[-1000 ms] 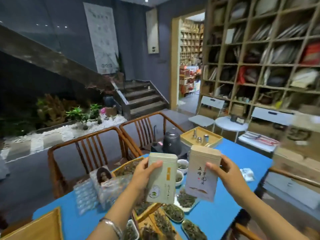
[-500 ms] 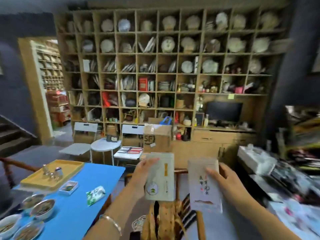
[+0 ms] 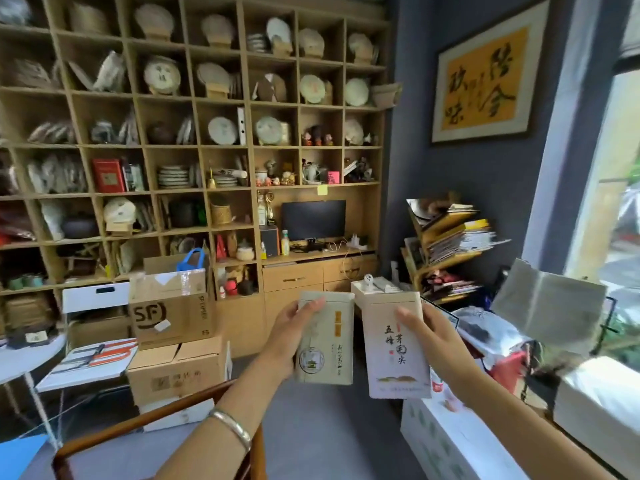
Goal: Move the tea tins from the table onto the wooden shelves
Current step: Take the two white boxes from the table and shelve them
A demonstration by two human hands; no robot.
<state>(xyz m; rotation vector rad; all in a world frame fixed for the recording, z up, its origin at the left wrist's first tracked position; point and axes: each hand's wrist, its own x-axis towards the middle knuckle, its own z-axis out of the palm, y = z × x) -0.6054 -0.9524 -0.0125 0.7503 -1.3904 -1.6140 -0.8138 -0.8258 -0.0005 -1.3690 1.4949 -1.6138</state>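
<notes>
I hold two tall cream tea tins upright in front of me. My left hand grips the tin with a green round emblem and a yellow label by its left side. My right hand grips the tin with black calligraphy by its right side. The two tins stand side by side, a narrow gap between them. The wooden shelves fill the wall ahead, their cells packed with tea cakes, plates and figurines. Only a blue corner of the table shows at the bottom left.
A wooden chair back curves right below my left arm. Cardboard boxes are stacked on the floor ahead left, beside a white folding chair. A monitor sits on a low cabinet. White boxes and a magazine rack crowd the right.
My view has swung right from the table to the shelf wall, and the shelves look closer. Both hands have kept their hold on the tins, still carried side by side.
</notes>
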